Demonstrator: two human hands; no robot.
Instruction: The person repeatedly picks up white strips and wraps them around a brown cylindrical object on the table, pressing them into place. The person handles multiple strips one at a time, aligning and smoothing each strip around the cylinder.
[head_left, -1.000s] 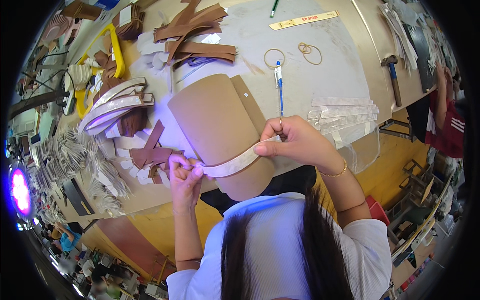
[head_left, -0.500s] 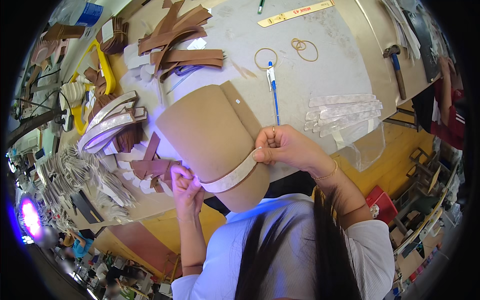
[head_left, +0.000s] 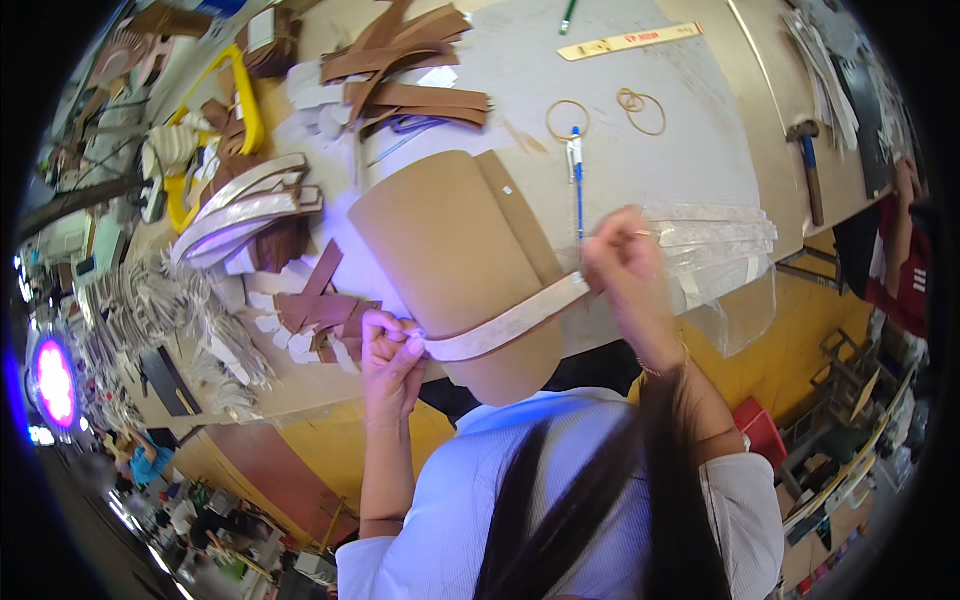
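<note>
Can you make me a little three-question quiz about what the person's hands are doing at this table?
1. True or false: the left hand and the right hand each pinch one end of the pale strip.
2. What lies under the strip? A) a tan board B) a hammer C) a wooden ruler
3. Fill in: beyond the right hand, a blue ____ lies on the table.

Key: 1 true. 2 A; hammer and ruler lie farther off on the table. 3 pen.
</note>
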